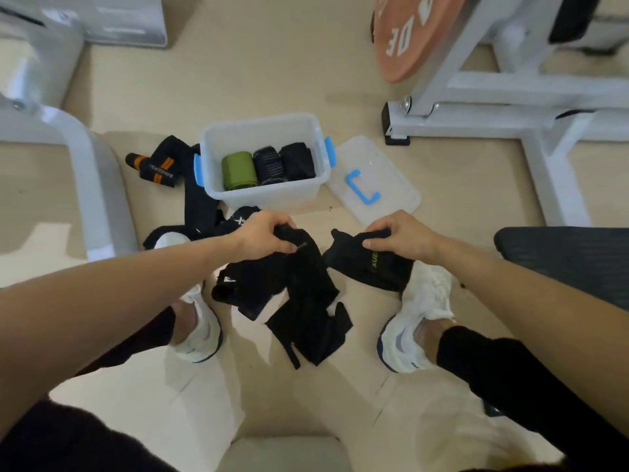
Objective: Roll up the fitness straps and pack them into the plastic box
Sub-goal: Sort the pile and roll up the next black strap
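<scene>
Black strap (306, 294) trails down, pinched by the left hand (265, 235); the right hand (403, 238) grips a second strap (360, 267). Separating them seems the step in hand; next, wind one tightly for the plastic box (269, 196).

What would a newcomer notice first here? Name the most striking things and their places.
In the centre, the left hand grips a black strap trailing to the floor, and the right hand grips a second strap. Beyond them the clear plastic box holds a green roll and two dark rolls, its lid lying to its right. An orange weight plate stands at top right.
</scene>
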The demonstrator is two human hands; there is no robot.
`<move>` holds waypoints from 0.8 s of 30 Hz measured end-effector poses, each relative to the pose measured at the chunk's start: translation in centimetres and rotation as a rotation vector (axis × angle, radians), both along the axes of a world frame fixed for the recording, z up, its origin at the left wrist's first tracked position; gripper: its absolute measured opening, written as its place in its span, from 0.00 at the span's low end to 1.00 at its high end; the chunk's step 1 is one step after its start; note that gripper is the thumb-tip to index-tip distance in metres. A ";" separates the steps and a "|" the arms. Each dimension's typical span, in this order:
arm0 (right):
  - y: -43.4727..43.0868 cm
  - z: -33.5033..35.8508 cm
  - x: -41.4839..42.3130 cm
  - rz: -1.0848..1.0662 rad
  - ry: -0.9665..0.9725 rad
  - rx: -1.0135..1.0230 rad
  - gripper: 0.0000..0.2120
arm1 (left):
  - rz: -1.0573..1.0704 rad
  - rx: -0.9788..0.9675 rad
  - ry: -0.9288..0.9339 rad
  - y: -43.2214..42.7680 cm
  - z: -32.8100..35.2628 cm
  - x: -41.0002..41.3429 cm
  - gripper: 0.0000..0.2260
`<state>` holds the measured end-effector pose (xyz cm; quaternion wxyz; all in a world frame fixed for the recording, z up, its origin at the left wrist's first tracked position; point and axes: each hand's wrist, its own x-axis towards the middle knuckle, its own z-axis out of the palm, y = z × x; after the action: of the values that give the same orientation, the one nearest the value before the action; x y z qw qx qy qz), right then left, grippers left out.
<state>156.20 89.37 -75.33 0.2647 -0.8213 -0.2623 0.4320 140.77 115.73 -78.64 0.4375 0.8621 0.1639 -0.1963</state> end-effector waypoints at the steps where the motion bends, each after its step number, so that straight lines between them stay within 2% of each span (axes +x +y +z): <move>1: 0.4 1.3 0.5 0.010 -0.023 0.007 0.05 | -0.014 -0.009 -0.014 0.6 1.7 0.6 0.13; 6: 2.0 9.1 1.5 0.066 -0.110 0.125 0.04 | -0.103 -0.072 -0.052 2.5 11.6 1.8 0.14; 12: 3.8 19.1 1.6 0.131 -0.204 0.248 0.06 | 0.020 -0.080 -0.215 4.2 20.4 1.0 0.13; 15: 4.9 23.2 1.5 0.226 -0.258 0.294 0.13 | 0.069 -0.138 -0.303 4.7 24.2 1.1 0.14; 18: 6.4 25.7 1.5 0.296 -0.309 0.311 0.17 | 0.052 -0.170 -0.355 5.4 26.7 1.8 0.13; 24: 8.3 26.3 2.1 0.222 -0.297 0.486 0.12 | 0.041 -0.243 -0.430 6.4 27.5 3.4 0.11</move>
<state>158.35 97.66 -49.04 0.3634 -0.7545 -0.4818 0.2579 144.16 122.12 -51.13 0.5668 0.8215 0.0598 -0.0177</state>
